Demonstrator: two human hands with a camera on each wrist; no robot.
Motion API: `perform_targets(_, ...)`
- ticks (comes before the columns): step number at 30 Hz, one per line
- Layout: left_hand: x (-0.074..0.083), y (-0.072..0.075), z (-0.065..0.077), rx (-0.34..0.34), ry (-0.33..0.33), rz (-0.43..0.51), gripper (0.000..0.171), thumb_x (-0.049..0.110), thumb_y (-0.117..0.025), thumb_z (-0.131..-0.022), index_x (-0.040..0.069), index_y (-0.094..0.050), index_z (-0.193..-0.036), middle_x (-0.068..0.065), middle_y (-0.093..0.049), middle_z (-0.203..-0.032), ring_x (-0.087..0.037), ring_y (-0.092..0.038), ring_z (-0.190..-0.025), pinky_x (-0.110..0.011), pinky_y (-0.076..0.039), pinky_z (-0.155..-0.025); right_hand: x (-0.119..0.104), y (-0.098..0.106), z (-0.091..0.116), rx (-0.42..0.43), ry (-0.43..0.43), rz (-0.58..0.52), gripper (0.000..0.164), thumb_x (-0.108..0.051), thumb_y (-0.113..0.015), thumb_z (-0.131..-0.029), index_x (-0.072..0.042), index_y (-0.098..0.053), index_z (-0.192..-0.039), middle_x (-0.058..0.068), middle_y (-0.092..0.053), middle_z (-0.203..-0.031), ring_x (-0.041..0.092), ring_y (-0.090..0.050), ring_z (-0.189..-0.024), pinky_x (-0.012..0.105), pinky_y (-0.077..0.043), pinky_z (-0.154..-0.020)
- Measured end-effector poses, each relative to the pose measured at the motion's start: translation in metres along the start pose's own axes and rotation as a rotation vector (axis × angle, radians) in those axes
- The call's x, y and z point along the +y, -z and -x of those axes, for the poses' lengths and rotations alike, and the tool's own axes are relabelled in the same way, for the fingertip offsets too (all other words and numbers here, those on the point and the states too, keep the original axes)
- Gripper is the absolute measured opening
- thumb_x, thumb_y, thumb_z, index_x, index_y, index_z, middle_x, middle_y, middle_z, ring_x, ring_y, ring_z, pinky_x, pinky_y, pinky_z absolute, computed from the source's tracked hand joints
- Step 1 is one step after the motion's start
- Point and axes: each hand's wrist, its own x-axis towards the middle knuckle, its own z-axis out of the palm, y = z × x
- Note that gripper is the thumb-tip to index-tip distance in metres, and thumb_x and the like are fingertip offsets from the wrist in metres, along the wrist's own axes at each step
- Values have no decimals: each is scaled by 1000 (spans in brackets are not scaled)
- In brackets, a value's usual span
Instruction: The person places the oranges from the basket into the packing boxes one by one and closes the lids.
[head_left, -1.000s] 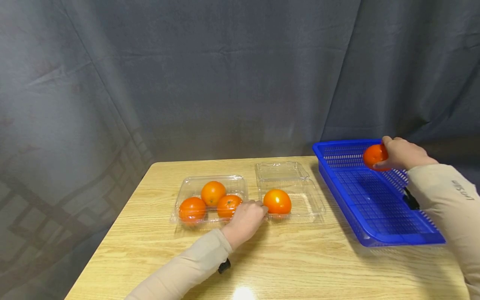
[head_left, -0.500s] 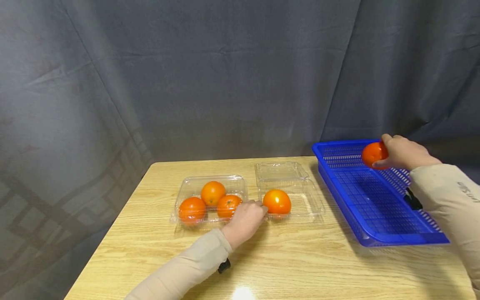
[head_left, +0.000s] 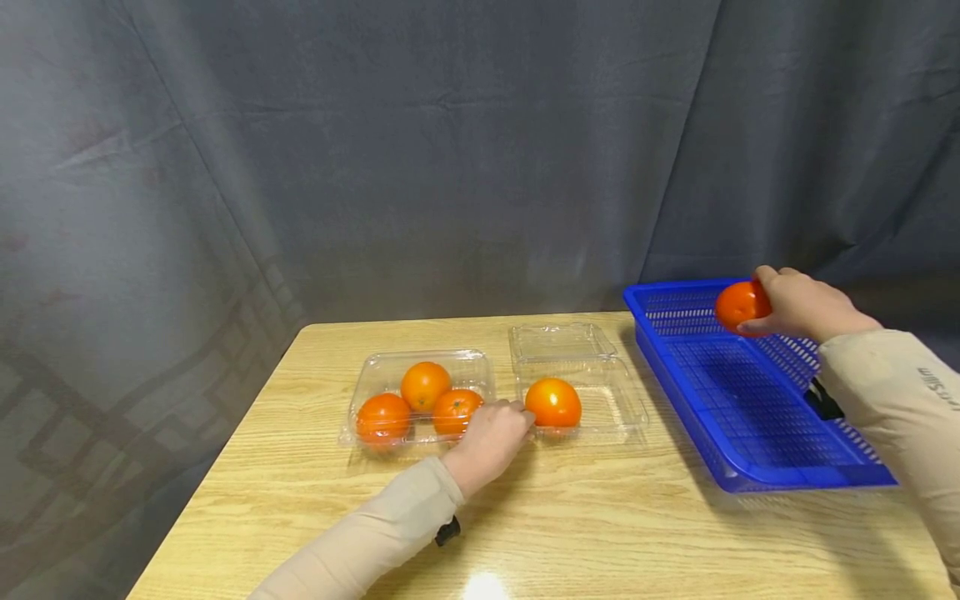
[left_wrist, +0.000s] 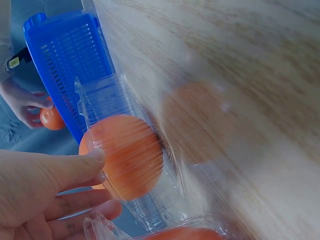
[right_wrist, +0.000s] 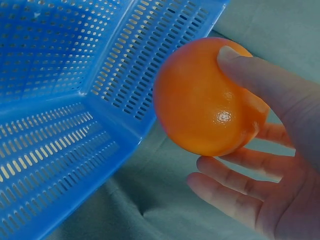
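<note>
My right hand (head_left: 813, 307) grips an orange (head_left: 741, 308) over the far right part of the blue plastic basket (head_left: 731, 483). In the right wrist view the thumb lies over the orange (right_wrist: 200, 100), with fingers under it. My left hand (head_left: 491, 442) pinches the near left edge of an open clear plastic clamshell box (head_left: 611, 408); its thumb shows on that wall in the left wrist view. One orange (head_left: 553, 403) sits in this box, in its left half. Just left of the hand stands a second clear box (head_left: 360, 379) with three oranges (head_left: 425, 387) inside.
The open box's lid (head_left: 562, 342) lies folded back on the wooden table (head_left: 600, 533). A dark grey curtain (head_left: 465, 167) hangs behind the table. The basket's left rim is close to the open box's right side.
My right hand has shifted slightly left and up with the orange over the basket. My left hand stays at the edge of the open box.
</note>
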Motion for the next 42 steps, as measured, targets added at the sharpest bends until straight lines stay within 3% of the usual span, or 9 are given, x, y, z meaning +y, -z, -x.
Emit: perform_targets(42,0,-3,-1,16,-11,-1,14,29,-70,-76,16,-70,-81,4,-66,-75,-7,-59,-63,-17,-49,-56,-38,10,14,54,76,-34,66,-34,-76,-71,3,-45,-117,23,-56,-96,26,-54,-74,47,-51,-68)
